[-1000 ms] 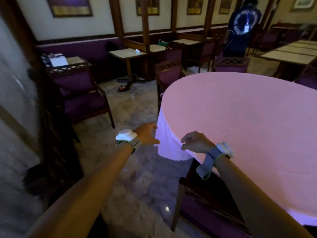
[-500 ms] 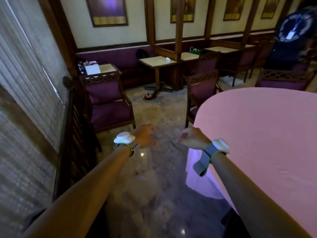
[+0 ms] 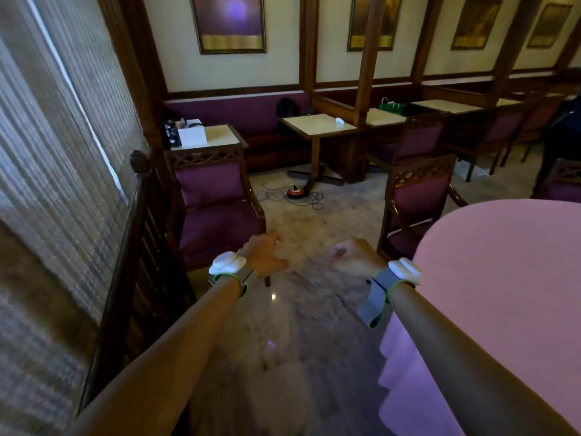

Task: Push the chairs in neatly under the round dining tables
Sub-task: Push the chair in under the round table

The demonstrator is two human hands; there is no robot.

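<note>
Between chairs right now: left hand (image 3: pixel 265 254) and right hand (image 3: pixel 353 256) hang loose-fingered, holding nothing. Next up, the purple chair (image 3: pixel 415 202) just beyond the right fingers, half-tucked at the pink worktop (image 3: pixel 509 278), needs grabbing.

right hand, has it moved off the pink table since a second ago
Yes. The right hand hung over the edge of the pink tablecloth a second ago; now it is left of the cloth, over bare floor, holding nothing.
</note>
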